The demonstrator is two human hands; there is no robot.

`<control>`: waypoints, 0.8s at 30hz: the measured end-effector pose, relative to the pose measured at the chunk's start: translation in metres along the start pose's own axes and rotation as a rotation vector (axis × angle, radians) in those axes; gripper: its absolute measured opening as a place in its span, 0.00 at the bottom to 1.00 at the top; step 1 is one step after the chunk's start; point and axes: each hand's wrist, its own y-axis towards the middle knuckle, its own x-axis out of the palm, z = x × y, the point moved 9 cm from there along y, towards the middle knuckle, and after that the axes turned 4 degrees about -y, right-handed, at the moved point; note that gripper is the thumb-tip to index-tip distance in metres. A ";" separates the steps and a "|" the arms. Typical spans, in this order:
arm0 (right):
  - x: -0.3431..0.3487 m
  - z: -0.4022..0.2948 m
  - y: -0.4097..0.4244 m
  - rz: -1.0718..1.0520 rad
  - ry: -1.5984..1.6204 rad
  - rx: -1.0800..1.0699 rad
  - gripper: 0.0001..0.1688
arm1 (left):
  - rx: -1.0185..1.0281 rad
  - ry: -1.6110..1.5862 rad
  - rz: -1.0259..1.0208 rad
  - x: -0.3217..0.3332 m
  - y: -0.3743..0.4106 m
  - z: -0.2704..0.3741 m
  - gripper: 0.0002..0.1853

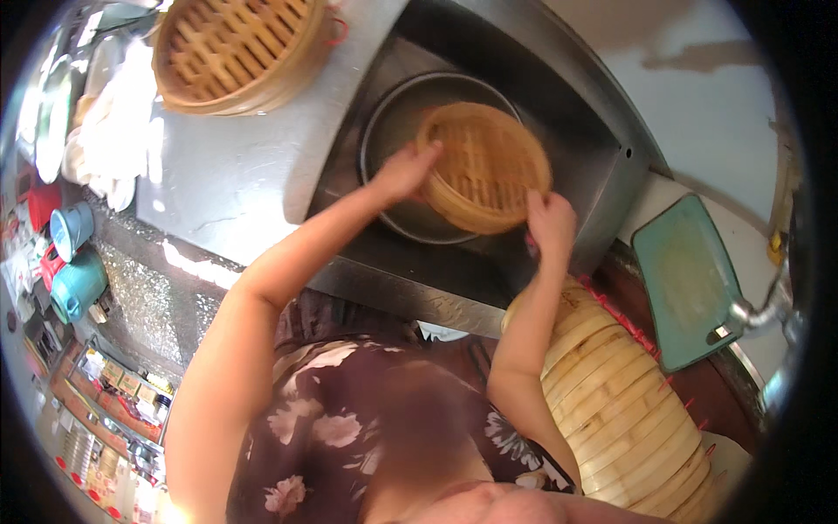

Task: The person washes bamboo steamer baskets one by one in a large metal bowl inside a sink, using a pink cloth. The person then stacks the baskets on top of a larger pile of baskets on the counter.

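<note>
A round bamboo steamer basket [488,164] with a slatted base is held between my two hands, tilted over a round metal basin [393,144] in the stainless steel sink [563,124]. My left hand [412,171] grips its left rim, the thumb on top. On its lower right rim my right hand [552,221] is closed, with something small and pinkish-red at the palm, too blurred to name. Part of the basin is hidden behind the basket.
Another bamboo steamer [252,98] rests on the metal counter [216,164] at upper left. A tall stack of bamboo steamers [622,393] with red ties stands by my right arm. Right of the sink lies a green cutting board [687,281], near a metal faucet [759,311].
</note>
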 end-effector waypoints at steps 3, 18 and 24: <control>-0.033 0.004 -0.043 0.405 0.162 -0.329 0.20 | 0.697 0.264 0.210 0.009 -0.060 0.048 0.33; 0.032 0.063 -0.049 0.450 0.256 -0.051 0.24 | 0.665 0.425 0.278 0.022 -0.099 0.049 0.34; 0.034 0.057 -0.089 0.382 0.298 -0.057 0.23 | 0.476 0.503 0.155 0.015 -0.100 0.043 0.35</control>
